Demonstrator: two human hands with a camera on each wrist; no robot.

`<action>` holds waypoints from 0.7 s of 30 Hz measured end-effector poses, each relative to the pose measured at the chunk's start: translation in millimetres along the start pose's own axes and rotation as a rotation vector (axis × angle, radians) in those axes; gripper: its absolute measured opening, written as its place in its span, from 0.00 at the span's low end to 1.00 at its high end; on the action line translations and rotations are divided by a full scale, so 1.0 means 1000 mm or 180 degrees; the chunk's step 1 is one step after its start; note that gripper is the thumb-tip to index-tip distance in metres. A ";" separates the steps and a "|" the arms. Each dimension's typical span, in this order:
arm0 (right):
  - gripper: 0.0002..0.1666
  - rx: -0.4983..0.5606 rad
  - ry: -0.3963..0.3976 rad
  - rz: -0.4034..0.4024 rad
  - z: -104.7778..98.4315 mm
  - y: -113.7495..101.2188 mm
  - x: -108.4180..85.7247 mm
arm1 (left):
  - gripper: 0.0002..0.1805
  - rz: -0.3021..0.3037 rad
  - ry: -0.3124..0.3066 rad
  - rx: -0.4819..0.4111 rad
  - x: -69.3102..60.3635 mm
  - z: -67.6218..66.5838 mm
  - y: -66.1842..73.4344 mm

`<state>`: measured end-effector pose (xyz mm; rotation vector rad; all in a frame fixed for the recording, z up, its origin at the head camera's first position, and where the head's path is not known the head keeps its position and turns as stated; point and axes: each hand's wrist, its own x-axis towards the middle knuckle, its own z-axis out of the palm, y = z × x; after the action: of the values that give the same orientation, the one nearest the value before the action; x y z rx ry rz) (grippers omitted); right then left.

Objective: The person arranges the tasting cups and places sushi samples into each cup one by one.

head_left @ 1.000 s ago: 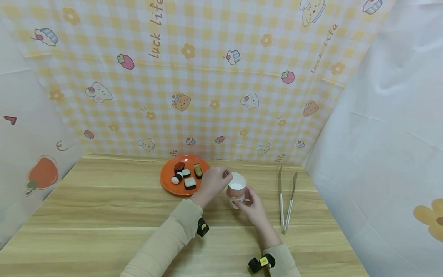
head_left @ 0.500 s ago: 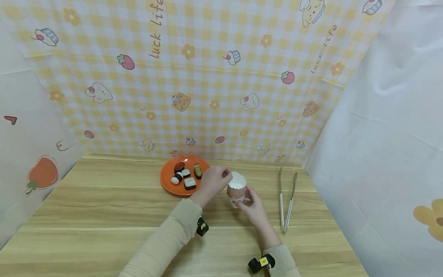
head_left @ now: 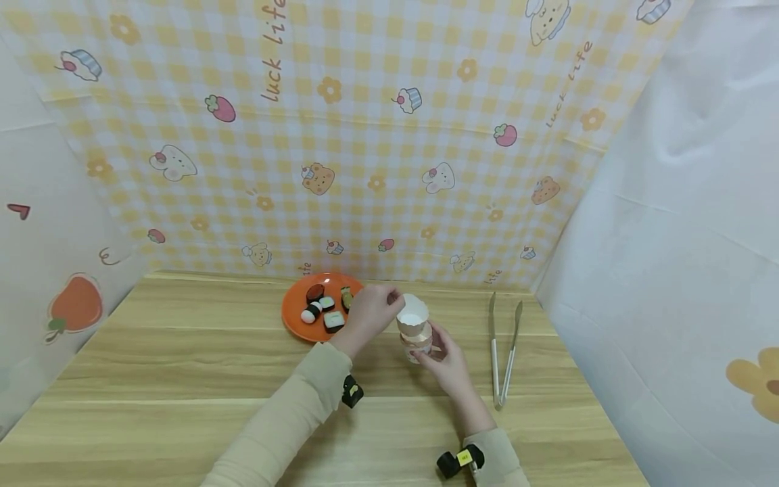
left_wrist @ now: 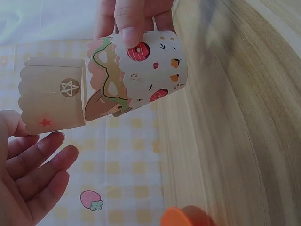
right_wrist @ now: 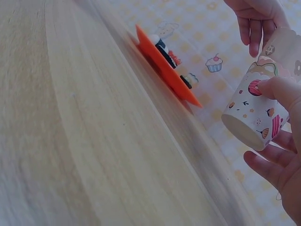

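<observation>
Two cups (head_left: 412,330) over wood-grain table (head_left: 182,379), yellow-checked cloth (head_left: 365,149) behind

Holding a tan, scallop-rimmed paper cup (left_wrist: 49,101) mouth up, just above a white, doughnut-printed paper cup (left_wrist: 157,68), also mouth up.

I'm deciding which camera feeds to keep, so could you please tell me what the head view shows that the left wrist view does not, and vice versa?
Only the head view: the tongs, the sushi pieces and the white inside of the upper cup.
Only the left wrist view: the star print on the upper cup's side and the donut prints on the lower cup, readable.
Both: the two cups, left hand, right hand, checked cloth, wooden table and orange plate, a sliver at the wrist.
</observation>
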<state>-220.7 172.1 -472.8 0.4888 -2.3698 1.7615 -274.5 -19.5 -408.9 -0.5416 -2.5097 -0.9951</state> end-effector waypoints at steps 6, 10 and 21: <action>0.39 0.0010 0.0096 -0.0047 0.000 0.022 0.004 | 0.08 0.0064 0.0056 0.0008 0.002 -0.002 -0.004; 0.40 -0.0017 0.0170 -0.0108 -0.001 0.038 0.006 | 0.08 0.0045 0.0085 0.0020 0.003 -0.004 -0.006; 0.37 0.0019 0.0271 -0.0484 -0.006 0.043 0.006 | 0.07 -0.0020 0.0163 0.0088 0.002 -0.007 -0.014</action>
<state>-241.6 187.9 -507.8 0.5666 -2.2082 1.6888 -281.3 -33.4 -410.9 -0.4940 -2.4776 -0.9628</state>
